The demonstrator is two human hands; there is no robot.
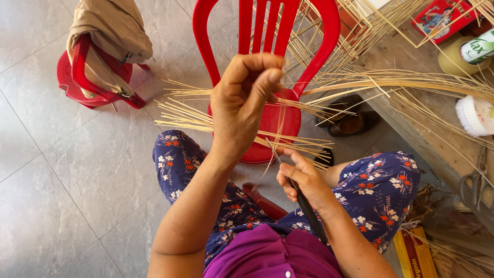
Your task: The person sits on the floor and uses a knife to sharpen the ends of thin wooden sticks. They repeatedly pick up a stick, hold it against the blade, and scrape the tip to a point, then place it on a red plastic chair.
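Floor (62,170): grey tiles with thin joints.
On floor, centre: red plastic chair (267,62), thin bamboo strips (190,119) resting across its seat.
On floor, upper left: overturned red stool (85,87) draped with tan cloth (110,31).
On floor, right of chair: dark sandals (350,121).
Right edge: low wooden bench (411,128) carrying scissors (476,188), a white brush (473,116), a tape roll (453,62).

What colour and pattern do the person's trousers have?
The trousers are dark blue with small red and white flowers, seen best in the head view.
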